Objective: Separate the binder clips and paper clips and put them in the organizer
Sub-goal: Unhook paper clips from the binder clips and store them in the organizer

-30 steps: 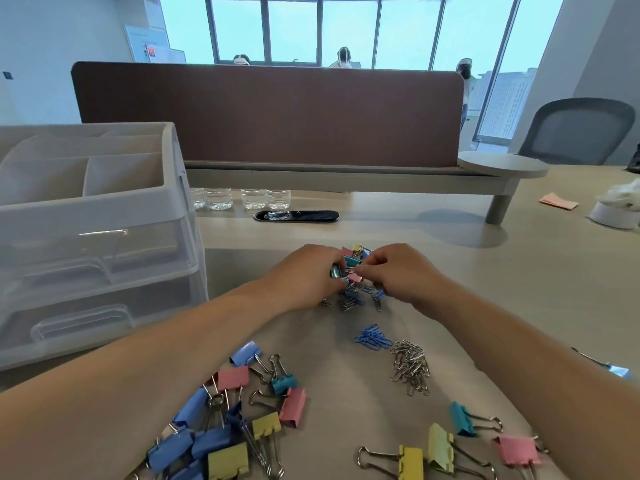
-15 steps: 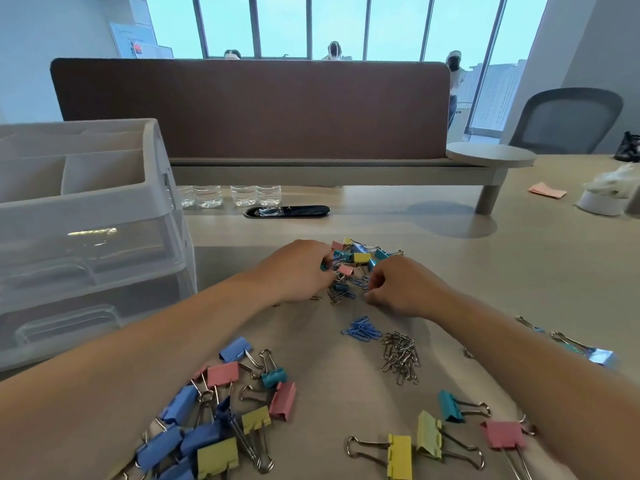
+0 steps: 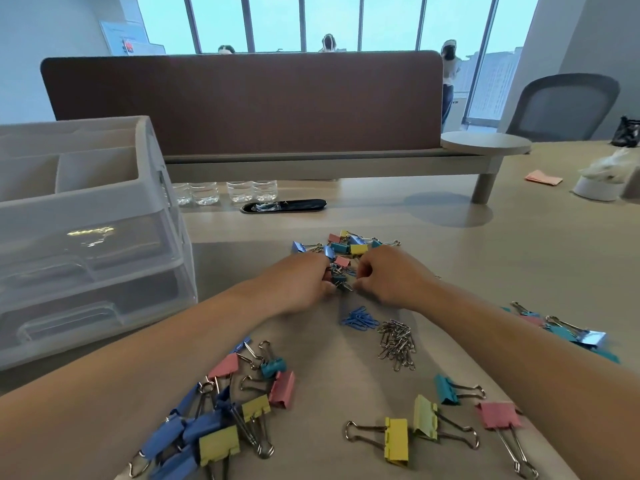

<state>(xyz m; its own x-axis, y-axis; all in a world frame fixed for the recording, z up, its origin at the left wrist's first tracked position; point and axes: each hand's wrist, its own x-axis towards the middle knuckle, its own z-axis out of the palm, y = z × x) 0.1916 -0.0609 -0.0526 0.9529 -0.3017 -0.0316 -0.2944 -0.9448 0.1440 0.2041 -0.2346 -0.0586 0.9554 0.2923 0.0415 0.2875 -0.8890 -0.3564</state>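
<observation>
**Both hands at the mixed pile [image 3: 349,245]**

Nearest me, well this side of the mixed pile and to its left, lies a cluster of large binder clips [image 3: 221,420]: blue, yellow, pink and one teal. On the pile's near right a loose row of binder clips [image 3: 426,424] is spread out in yellow, pale green, teal and pink. Farther right of the pile, partly behind my forearm, sit a few teal and blue clips [image 3: 568,336].

Between those groups and the pile are two small heaps, near each other but apart. The silver paper clips [image 3: 398,344] come first, and the blue paper clips [image 3: 358,320] lie just this side of the pile.

At the pile's near edge my left hand [image 3: 301,282] and right hand [image 3: 391,278] face each other, fingers curled in. Both pinch a tangle of small clips [image 3: 340,280] from either side. Which clip each finger has, I cannot tell. Beyond my knuckles the rest of the pile lies on the worktop [image 3: 485,258].

Well left of the pile stands the translucent organizer [image 3: 152,209], with open compartments on top and closed drawers below.
</observation>
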